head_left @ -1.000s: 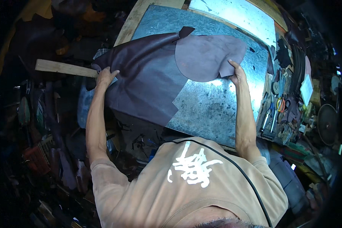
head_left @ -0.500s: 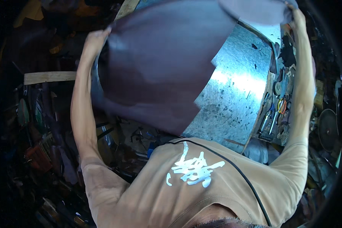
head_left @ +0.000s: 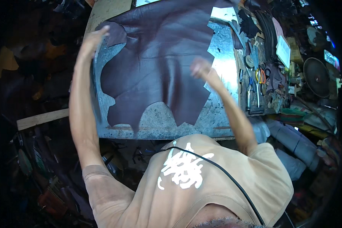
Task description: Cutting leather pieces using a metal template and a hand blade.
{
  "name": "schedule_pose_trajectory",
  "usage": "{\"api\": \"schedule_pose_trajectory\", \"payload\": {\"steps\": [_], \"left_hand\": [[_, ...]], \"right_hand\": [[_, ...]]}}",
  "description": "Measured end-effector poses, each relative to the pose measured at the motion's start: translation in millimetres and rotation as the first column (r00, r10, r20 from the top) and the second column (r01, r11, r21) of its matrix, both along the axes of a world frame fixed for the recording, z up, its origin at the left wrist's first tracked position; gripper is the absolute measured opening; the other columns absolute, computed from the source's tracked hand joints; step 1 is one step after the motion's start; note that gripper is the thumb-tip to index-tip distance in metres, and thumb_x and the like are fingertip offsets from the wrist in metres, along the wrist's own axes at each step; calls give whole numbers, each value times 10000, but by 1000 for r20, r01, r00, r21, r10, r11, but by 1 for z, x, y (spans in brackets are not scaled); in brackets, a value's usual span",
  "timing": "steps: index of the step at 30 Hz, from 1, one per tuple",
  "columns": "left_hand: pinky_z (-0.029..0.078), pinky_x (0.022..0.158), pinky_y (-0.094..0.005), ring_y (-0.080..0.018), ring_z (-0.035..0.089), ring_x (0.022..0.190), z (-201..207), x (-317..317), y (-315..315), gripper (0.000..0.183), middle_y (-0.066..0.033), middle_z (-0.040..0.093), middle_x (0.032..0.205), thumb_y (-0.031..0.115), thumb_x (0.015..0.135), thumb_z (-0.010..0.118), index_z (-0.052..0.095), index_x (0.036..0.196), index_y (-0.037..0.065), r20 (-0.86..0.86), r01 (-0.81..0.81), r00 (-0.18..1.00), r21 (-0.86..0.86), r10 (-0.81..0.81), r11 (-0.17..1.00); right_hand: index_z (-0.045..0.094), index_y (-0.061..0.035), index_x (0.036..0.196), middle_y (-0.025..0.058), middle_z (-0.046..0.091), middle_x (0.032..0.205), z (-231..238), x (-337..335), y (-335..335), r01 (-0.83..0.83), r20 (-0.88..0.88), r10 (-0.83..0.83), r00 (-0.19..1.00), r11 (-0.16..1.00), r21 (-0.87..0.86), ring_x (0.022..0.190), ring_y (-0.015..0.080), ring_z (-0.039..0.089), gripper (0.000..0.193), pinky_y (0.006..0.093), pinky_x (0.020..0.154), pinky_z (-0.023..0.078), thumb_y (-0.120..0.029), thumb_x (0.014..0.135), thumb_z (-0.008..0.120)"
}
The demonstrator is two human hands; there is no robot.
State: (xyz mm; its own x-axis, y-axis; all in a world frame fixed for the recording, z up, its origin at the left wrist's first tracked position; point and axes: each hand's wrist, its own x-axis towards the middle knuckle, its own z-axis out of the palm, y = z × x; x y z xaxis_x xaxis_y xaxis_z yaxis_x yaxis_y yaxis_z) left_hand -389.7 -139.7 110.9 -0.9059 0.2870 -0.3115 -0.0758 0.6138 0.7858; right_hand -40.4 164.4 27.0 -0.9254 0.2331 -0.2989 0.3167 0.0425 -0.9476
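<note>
A large dark brown leather hide (head_left: pixel 155 72) with an irregular, cut-out outline lies spread over a metal-topped table (head_left: pixel 157 117). Low ridges and a long fold run through its middle. At its far left corner, where a flap is turned over, my left hand (head_left: pixel 94 41) is closed with the fingertips at the leather's edge. My right hand (head_left: pixel 202 69) is over the right part of the hide, smeared by motion. Its fingers do not show clearly, and I cannot tell whether it touches the leather.
Along the table's right side lie scissors with orange handles (head_left: pixel 260 76), a round tape roll (head_left: pixel 249 61), other hand tools and leather scraps (head_left: pixel 275 78). A round dark disc (head_left: pixel 316 78) stands farther right. A wooden board (head_left: pixel 43 118) juts out at the left.
The hide, held up and spread between both hands before, has come down onto the table. My right hand has left its far right corner and moved inward, nearer to me.
</note>
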Motion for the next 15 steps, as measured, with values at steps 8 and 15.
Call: {"api": "schedule_pose_trajectory", "payload": {"steps": [8,15], "left_hand": [[485,736,-499,-424,639,817,-17,141,163,519,-240,658,802,498,870,601,686,771,-4,-513,228,842,56,-168,972],[503,876,-460,-343,657,971,28,188,149,309,-139,696,987,339,797,722,670,993,105,-352,130,935,228,-43,965]], "right_hand": [[286,-35,1482,206,411,1429,32,19,-170,94,-136,-144,980,942,-321,1250,247,477,770,340,964,466,-239,872,709],[579,4,1236,73,662,1045,-6,41,-114,288,-98,-328,939,912,-292,928,108,595,333,256,867,470,-152,943,594]]}}
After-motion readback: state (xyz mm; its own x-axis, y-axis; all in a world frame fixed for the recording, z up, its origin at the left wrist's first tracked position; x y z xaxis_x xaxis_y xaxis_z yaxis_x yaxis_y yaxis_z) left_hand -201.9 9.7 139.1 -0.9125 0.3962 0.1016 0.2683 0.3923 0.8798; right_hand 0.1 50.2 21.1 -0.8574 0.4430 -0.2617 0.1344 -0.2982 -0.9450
